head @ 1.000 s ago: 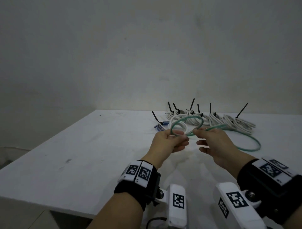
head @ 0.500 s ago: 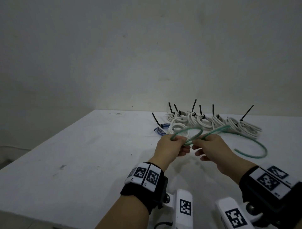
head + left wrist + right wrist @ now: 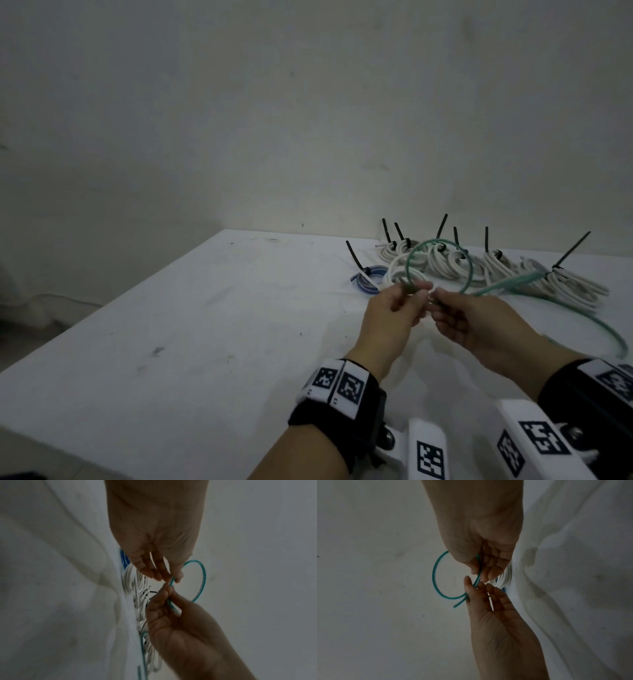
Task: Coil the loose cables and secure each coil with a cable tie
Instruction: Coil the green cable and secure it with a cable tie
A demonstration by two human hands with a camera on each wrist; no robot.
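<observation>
**First loop of the green cable stands up between the hands**

Since a second ago, both hands have drawn closer together and nearer the body, and the loop of thin green plastic-sheathed cable (image 3: 442, 260) has risen from a flat oval into a near-upright ring above the knuckles.

Largest first: the white counter (image 3: 191, 335) carries everything. Along its far edge lies a row of white coiled cables (image 3: 493, 270), each bound with a black cable tie whose tail sticks up, and beside them at the left a small blue coil (image 3: 368, 279), also tied. The green cable's loose tail sweeps off to the right across the counter, past the white coils.

The left hand (image 3: 394, 320) pinches the crossing of the loop between thumb and forefinger, the other fingers (image 3: 154, 573) hanging loosely extended. The right hand (image 3: 479, 329) pinches the running length just beside it, thumb against curled fingers (image 3: 493, 573).

The cable looks light and springy, stiff enough to hold a ring yet likely to spring open if released. The crossing point seems the best place to hold it, feeding each new turn into that same pinch.
</observation>
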